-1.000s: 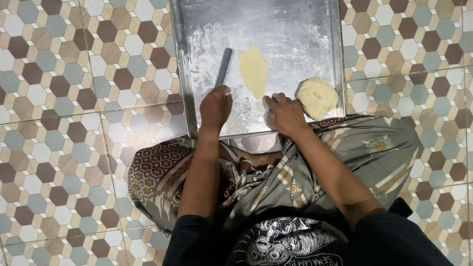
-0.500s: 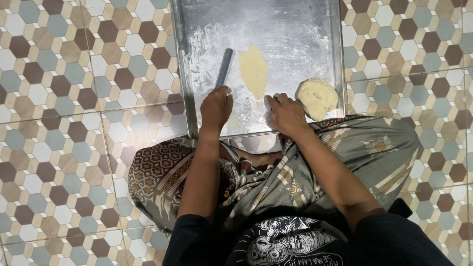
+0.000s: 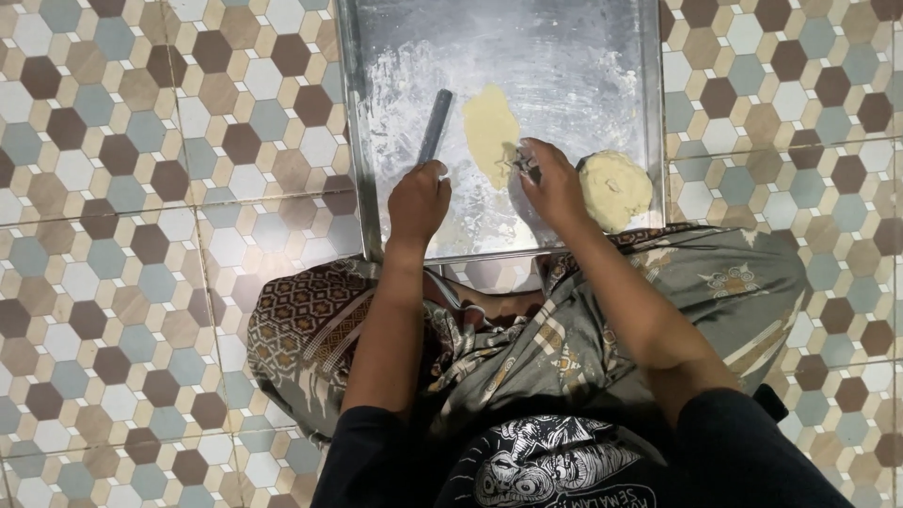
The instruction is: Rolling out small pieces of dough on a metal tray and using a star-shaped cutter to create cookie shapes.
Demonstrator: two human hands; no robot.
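On the floured metal tray (image 3: 583,56): flat dough piece (image 3: 490,132), dough lump (image 3: 613,188).
Left hand (image 3: 417,202) clamped round a metal bar (image 3: 435,124); right hand (image 3: 553,183) pinching the flat piece's edge.

Metal tray (image 3: 376,141) lying on tiled floor (image 3: 141,235); flattened dough (image 3: 489,132) sitting mid-tray, rod (image 3: 435,124) lying just left, dough lump (image 3: 614,188) resting right, near tray's corner.

L hand (image 3: 419,199) grips metal rod (image 3: 435,125) on floured tray (image 3: 362,141); R hand (image 3: 553,181) pinches small tool at flat dough (image 3: 491,133). Dough lump (image 3: 615,189) beside R hand.
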